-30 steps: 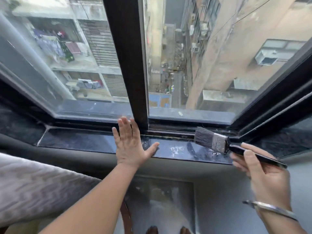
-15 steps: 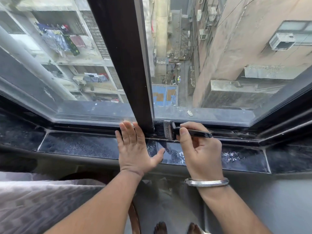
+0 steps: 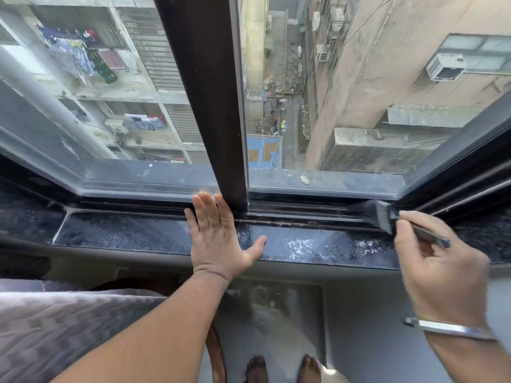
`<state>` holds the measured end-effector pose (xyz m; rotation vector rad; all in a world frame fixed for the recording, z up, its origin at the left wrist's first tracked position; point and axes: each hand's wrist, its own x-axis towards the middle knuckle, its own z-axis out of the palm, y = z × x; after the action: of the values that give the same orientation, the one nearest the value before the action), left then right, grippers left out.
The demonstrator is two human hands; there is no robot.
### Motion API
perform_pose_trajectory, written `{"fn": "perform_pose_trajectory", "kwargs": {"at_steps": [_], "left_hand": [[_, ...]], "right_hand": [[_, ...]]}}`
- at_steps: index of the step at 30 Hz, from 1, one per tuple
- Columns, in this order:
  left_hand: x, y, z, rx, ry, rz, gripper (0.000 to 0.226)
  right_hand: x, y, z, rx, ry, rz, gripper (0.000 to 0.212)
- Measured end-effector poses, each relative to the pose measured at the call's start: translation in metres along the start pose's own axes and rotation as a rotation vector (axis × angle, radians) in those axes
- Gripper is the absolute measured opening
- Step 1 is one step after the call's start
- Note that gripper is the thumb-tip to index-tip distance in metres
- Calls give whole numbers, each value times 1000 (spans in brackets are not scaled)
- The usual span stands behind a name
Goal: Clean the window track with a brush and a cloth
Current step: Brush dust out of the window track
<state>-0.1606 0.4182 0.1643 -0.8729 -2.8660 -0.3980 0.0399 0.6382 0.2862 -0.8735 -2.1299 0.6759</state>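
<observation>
The dark window track (image 3: 298, 210) runs along the foot of the glass, dusty, behind a speckled black stone sill (image 3: 124, 230). My right hand (image 3: 442, 272) grips the black handle of a flat paintbrush (image 3: 384, 215); its dark bristles rest in the track at the right end, near the corner. My left hand (image 3: 218, 236) lies flat on the sill with fingers spread, fingertips touching the foot of the dark vertical frame post (image 3: 210, 100). No cloth is in view.
White dust patches (image 3: 301, 246) mark the sill between my hands. A grey patterned fabric surface (image 3: 55, 333) fills the lower left. My bare feet (image 3: 282, 369) stand on the floor below the sill. Beyond the glass is a deep alley between buildings.
My right hand has swept the brush along the track from beside the centre post out to the right corner. My left hand has stayed flat on the sill.
</observation>
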Motion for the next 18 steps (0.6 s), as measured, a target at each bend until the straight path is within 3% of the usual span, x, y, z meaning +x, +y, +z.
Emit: {"fn": "perform_pose_trajectory", "kwargs": {"at_steps": [5, 11, 14, 18], "left_hand": [[0, -1, -1, -14, -5, 4, 125], [0, -2, 0, -9, -3, 11, 128], [0, -2, 0, -12, 2, 17, 129], [0, -1, 0, -24, 12, 17, 128]], "right_hand": [[-17, -21, -9, 128, 60, -97, 17], [-34, -71, 57, 366, -131, -115, 17], [-34, -75, 80, 296, -226, -171, 18], [-28, -45, 58, 153, -239, -215, 21]]}}
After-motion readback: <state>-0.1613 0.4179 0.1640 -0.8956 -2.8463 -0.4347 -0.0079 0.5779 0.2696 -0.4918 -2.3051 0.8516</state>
